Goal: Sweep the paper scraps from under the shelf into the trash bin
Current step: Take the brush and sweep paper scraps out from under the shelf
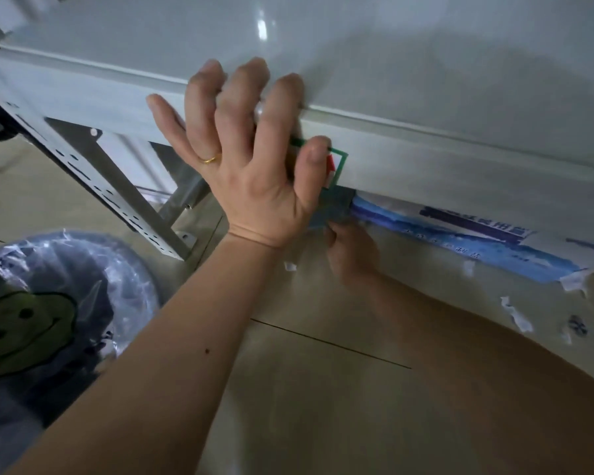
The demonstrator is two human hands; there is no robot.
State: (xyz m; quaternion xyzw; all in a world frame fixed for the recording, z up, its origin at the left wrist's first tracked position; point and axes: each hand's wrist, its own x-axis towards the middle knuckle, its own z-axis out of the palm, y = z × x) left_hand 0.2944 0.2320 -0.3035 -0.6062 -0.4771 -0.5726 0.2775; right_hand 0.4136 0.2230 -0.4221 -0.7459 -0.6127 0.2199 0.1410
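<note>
Paper scraps (515,313) lie scattered on the tiled floor (323,389) at right, beside a blue-and-white bag (477,234) under the shelf (426,145). Left hand (254,159), fingers spread, braces open on the shelf edge. Right hand (352,252) reaches beneath, pinching a dark card (330,207). A plastic-lined trash bin (66,296) stands at left.

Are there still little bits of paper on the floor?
Yes, several small white paper scraps lie on the floor at the right, outside the trash bin.
</note>
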